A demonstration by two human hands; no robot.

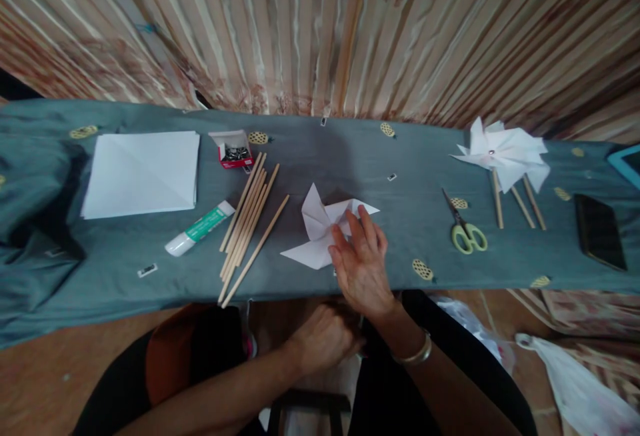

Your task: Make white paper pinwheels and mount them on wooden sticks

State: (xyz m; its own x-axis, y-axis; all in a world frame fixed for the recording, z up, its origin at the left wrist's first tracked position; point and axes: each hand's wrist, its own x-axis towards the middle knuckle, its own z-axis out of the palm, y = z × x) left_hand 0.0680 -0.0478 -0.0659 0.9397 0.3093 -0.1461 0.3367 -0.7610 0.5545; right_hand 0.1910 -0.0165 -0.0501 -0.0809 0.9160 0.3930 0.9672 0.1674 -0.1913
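Note:
A white paper pinwheel (316, 251) lies on the cloth-covered table, its pointed blades spread around a folded middle. My right hand (364, 266) presses on its centre and right side, thumb and fingertips bent down onto the paper and hiding part of it. Below the table's front edge, over my lap, my left hand (327, 337) is closed with the fingers curled under; whatever it may hold is hidden. Left of the pinwheel, several thin wooden sticks (254, 219) lie in a loose bundle. Beside them are a glue tube (200, 228) and an open red box of small metal pins (235, 153).
A stack of white paper (143, 173) lies at the left. On the right are green-handled scissors (467, 233), finished pinwheels on sticks (510, 153), a dark phone (600, 231) and a blue-edged device (627, 164). A pleated curtain (300, 36) hangs behind the table.

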